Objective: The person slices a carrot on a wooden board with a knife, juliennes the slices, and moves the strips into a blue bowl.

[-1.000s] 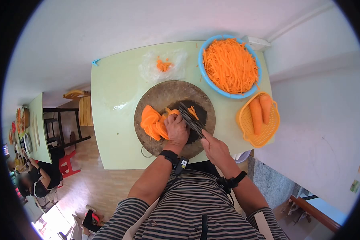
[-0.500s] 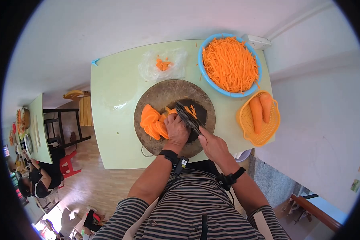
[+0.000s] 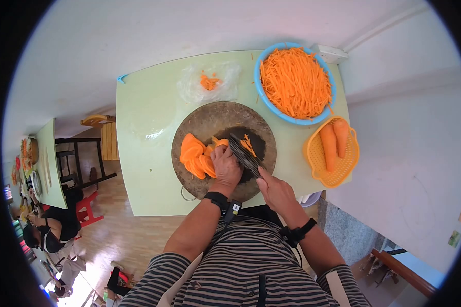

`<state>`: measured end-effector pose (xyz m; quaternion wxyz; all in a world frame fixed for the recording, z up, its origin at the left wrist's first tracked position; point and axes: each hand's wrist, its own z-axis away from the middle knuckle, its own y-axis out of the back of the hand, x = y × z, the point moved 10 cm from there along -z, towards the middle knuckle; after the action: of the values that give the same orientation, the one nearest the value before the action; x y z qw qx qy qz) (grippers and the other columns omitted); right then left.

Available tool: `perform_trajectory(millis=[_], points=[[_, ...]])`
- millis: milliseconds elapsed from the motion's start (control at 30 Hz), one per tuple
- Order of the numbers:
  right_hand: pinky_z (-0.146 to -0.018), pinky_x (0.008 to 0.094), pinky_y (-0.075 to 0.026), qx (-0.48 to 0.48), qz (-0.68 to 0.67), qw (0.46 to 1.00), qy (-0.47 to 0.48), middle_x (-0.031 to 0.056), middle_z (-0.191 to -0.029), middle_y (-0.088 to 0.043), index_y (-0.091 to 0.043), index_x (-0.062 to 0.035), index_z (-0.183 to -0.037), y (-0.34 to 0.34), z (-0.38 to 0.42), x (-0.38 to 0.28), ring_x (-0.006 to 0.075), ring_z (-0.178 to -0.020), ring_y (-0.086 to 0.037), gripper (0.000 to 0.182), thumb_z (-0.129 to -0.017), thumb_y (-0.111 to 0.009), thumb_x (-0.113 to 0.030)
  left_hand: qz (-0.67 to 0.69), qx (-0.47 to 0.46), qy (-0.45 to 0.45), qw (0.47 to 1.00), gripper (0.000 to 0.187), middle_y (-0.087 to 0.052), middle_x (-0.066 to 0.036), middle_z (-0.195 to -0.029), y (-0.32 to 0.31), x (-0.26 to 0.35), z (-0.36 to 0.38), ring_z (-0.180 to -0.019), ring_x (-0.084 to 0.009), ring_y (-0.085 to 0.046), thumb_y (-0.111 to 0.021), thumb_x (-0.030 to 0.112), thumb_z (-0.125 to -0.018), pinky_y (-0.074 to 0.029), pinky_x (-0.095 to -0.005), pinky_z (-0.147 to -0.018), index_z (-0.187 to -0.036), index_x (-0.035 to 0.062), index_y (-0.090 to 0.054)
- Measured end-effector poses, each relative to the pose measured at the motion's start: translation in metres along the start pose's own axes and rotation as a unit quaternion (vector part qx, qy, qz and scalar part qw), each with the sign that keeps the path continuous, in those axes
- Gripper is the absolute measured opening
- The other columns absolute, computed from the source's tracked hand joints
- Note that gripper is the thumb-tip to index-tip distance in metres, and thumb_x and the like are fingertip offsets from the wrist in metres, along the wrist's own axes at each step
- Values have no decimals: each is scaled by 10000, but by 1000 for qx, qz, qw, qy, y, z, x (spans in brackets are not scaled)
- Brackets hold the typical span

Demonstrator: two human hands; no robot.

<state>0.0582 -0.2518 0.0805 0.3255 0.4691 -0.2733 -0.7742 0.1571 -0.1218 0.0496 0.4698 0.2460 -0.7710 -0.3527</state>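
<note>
On the round wooden chopping board [image 3: 205, 118], my left hand [image 3: 226, 166] presses down with curled fingers on some carrot slices [image 3: 219, 141]. My right hand [image 3: 278, 192] is closed round the handle of a dark-bladed kitchen knife [image 3: 246, 156], whose blade stands right beside my left fingertips. A few cut carrot strips [image 3: 248, 145] lie on the far side of the blade. To the left of my left hand, a fanned heap of carrot slices [image 3: 191, 152] rests on the board. The knife's cutting edge is hidden from above.
A blue basin [image 3: 258, 92] heaped with carrot shreds stands at the back right. Below it, a yellow basket [image 3: 317, 171] holds two whole carrots [image 3: 329, 146]. Carrot scraps lie on a clear plastic bag [image 3: 228, 84] behind the board. People sit at far left.
The knife and my right hand have shifted slightly to the right, away from my left fingers. My left hand stays in place on the carrot slices.
</note>
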Motion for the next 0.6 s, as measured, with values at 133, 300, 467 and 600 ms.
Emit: perform_trajectory(millis=[133, 300, 467, 600], points=[[-741, 509, -551, 22, 2, 1000, 14, 217, -928, -711, -574, -128, -1370, -3, -11, 0, 418, -843, -691, 411, -1037, -518, -363, -9, -5, 7, 1000, 305, -653, 4, -1026, -4, -2, 0, -998, -262, -548, -754, 147, -653, -382, -418, -885, -957, 135, -742], [-780, 487, -544, 18, -44, 999, 0, 247, -1005, -709, -593, -87, -1361, 8, 4, -2, 432, -907, -688, 407, -1029, -532, -314, -6, 1, -9, 1000, 307, -658, 6, -1047, -2, 0, 0, -992, -262, -549, -748, 147, -662, -384, -415, -878, -969, 144, -741], [-772, 486, -544, -3, -27, 1000, -12, 255, -989, -707, -587, -74, -1360, 6, 14, 1, 433, -901, -689, 413, -1029, -536, -315, -3, 12, -1, 1000, 292, -661, 22, -1074, 4, 3, -2, -990, -258, -548, -744, 158, -678, -384, -412, -874, -969, 167, -746], [-765, 493, -544, -13, -7, 1000, -9, 256, -996, -708, -587, -76, -1360, 1, 4, 2, 435, -888, -689, 412, -1031, -532, -318, -4, 10, -5, 1000, 294, -656, 23, -1061, 2, 2, -2, -990, -258, -545, -750, 162, -671, -383, -413, -871, -964, 164, -744]])
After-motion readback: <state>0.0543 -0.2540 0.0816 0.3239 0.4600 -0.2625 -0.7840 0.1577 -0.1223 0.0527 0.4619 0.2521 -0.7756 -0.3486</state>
